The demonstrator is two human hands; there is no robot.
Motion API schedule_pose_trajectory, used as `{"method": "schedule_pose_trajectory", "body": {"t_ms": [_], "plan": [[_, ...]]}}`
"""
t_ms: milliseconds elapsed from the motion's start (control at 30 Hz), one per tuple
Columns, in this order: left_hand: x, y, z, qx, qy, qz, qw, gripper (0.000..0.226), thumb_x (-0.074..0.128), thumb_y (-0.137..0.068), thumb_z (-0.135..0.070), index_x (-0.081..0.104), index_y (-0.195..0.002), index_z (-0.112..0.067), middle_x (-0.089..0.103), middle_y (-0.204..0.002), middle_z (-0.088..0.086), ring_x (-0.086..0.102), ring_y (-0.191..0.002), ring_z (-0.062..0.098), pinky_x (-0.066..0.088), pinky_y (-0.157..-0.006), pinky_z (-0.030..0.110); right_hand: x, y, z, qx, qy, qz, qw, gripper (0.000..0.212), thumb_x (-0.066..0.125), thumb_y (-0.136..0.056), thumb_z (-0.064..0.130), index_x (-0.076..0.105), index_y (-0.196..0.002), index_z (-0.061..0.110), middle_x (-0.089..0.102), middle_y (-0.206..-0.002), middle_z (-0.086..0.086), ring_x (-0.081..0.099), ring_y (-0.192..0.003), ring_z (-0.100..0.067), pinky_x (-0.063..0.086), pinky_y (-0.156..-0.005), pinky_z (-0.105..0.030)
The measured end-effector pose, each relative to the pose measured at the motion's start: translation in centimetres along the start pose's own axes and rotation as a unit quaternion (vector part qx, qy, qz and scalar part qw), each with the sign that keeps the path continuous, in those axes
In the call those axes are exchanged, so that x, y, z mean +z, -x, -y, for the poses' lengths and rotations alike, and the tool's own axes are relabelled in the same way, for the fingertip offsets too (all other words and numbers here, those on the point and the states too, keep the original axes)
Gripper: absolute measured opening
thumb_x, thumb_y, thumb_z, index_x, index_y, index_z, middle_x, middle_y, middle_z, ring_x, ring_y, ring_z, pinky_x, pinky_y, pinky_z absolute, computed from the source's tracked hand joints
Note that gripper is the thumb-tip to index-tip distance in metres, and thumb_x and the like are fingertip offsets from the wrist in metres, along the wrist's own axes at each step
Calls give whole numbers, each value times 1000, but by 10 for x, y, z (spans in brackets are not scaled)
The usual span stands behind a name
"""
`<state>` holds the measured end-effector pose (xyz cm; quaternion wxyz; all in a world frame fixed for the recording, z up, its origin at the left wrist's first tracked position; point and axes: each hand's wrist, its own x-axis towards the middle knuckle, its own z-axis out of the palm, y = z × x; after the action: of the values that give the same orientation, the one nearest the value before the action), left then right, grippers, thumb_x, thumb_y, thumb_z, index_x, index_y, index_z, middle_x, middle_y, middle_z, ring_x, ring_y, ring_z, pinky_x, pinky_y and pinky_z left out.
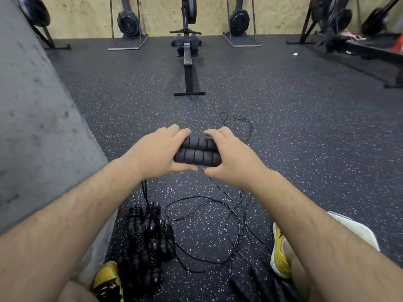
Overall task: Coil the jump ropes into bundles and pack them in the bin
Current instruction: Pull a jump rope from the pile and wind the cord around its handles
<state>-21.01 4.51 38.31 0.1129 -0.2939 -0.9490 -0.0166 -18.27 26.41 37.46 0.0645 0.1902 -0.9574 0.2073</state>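
Observation:
Two black ribbed foam jump rope handles [197,151] lie side by side in the air, held level between both hands. My left hand [156,151] grips their left ends and my right hand [232,156] grips their right ends. The thin black rope [201,216] hangs from them and sprawls in loose loops on the speckled floor below, reaching out past my hands. A pile of black coiled jump ropes [146,240] lies at the lower left by the wall. More black handles [257,280] lie at the bottom right. A white bin [357,229] shows partly behind my right forearm.
A grey concrete wall [32,118] runs along the left. A rowing machine [188,55] stands straight ahead on the black rubber floor, with upright rowers stored along the back wall. My yellow shoes [280,251] rest either side of the loose rope.

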Motion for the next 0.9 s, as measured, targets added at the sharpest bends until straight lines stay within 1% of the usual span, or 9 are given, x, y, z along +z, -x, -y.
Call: {"method": "schedule_pose_trajectory", "body": {"t_ms": [133, 333, 433, 500, 600, 700, 767, 833, 900], "plan": [[-1, 1, -3, -20, 18, -9, 1000, 99, 46, -69, -91, 42, -141, -23, 51, -113, 1, 58, -101, 28, 55, -81, 46, 1, -1, -1, 37, -117, -4, 992, 61, 73, -79, 26, 42, -131, 25, 36, -118, 5, 54, -96, -16, 42, -79, -30], [-1, 1, -12, -8, -13, -90, 996, 87, 45, -78, -89, 55, -124, -15, 54, -106, 0, 49, -96, 23, 51, -78, 39, 3, -4, 1, 35, -125, -48, 990, 55, 76, -79, 26, 46, -124, 19, 39, -116, 1, 53, -94, -18, 44, -80, -33], [1, -1, -14, 31, -45, -118, 991, 93, 38, -87, -83, 51, -139, -7, 58, -118, 8, 52, -100, 29, 52, -84, 44, 0, -3, 3, 36, -118, -63, 990, 52, 76, -78, 27, 48, -121, 18, 44, -115, 0, 55, -99, -21, 48, -87, -39], [1, -2, -13, 40, -63, -121, 990, 93, 34, -89, -82, 49, -145, -8, 59, -116, 10, 55, -97, 31, 56, -75, 47, 3, -6, 2, 44, -129, -56, 989, 51, 77, -76, 28, 49, -118, 18, 48, -115, -1, 55, -102, -21, 49, -89, -41], [-2, -2, -11, 38, -62, -138, 988, 88, 31, -90, -81, 50, -146, -16, 58, -104, 8, 56, -88, 30, 56, -60, 42, 10, -8, 1, 62, -240, -88, 965, 67, 82, -68, 34, 42, -120, 26, 57, -120, 2, 61, -105, -14, 51, -92, -41], [-12, -1, -6, 0, -44, -152, 987, 82, 37, -89, -80, 41, -153, -29, 55, -102, 4, 55, -89, 27, 54, -58, 39, 10, -8, 0, 142, -356, -144, 913, 95, 85, -73, 25, 23, -146, 20, 59, -115, 3, 63, -98, -13, 52, -88, -31], [-18, 1, -4, -11, -48, -156, 986, 78, 36, -89, -80, 34, -156, -38, 52, -101, 3, 53, -88, 24, 52, -57, 36, 17, -11, 1, 187, -403, -110, 889, 100, 87, -70, 32, 26, -147, 18, 61, -109, -2, 65, -97, -16, 55, -87, -34], [-21, 3, -6, -10, -58, -154, 986, 75, 33, -90, -81, 27, -156, -47, 48, -99, 2, 48, -86, 21, 46, -55, 32, 29, -13, 13, 178, -398, -44, 899, 79, 86, -67, 36, 45, -133, 23, 64, -108, -4, 67, -94, -18, 59, -84, -42], [-23, 5, -10, -9, -56, -150, 987, 73, 31, -89, -81, 25, -155, -51, 45, -97, 1, 44, -85, 18, 39, -55, 29, 45, -16, 31, 153, -375, 14, 914, 64, 84, -70, 36, 53, -125, 28, 65, -110, 2, 66, -97, -19, 58, -85, -42]]}}
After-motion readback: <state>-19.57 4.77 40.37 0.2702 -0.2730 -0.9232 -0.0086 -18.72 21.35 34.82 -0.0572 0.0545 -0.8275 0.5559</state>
